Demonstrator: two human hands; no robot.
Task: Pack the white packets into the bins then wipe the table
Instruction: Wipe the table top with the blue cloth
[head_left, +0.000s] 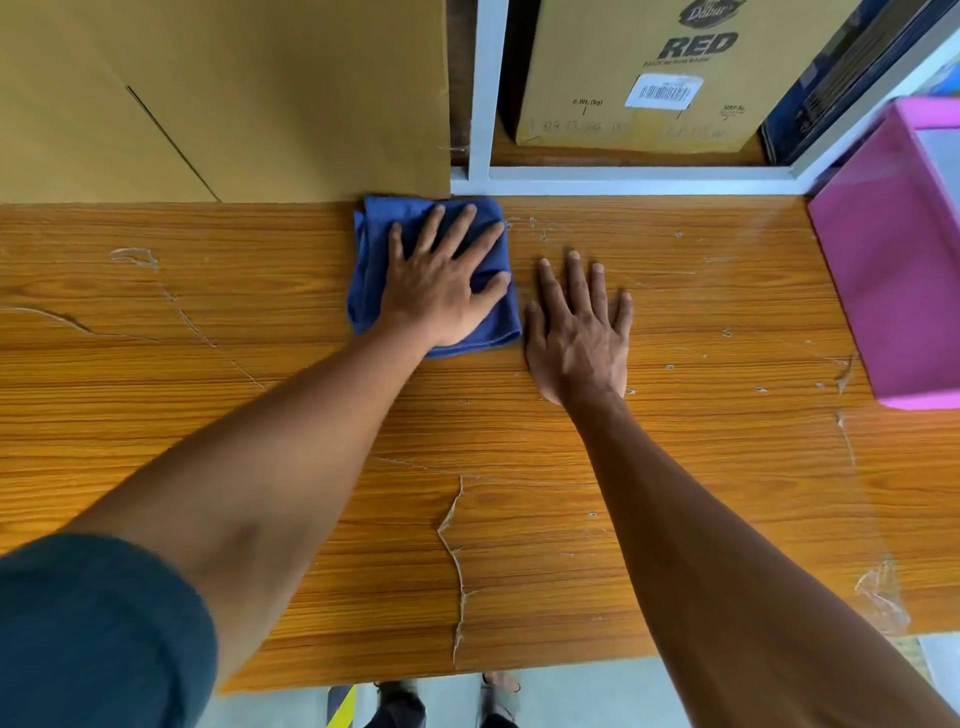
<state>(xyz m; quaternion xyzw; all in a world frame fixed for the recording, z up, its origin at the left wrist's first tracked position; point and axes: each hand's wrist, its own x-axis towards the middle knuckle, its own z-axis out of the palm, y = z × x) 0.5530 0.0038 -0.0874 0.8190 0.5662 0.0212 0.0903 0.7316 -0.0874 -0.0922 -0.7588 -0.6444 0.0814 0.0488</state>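
Observation:
A folded blue cloth (371, 260) lies on the wooden table (260, 322) near its far edge. My left hand (441, 280) presses flat on the cloth with the fingers spread. My right hand (576, 332) rests flat on the bare table just to the right of the cloth, fingers apart, holding nothing. A pink bin (893, 260) stands on the table at the far right; its inside is mostly out of view. No white packets show.
A large plain cardboard box (223, 98) stands at the back left of the table. Behind the table a white shelf frame (488, 104) holds a printed cardboard box (649, 78). Torn tape and scratches mark the tabletop.

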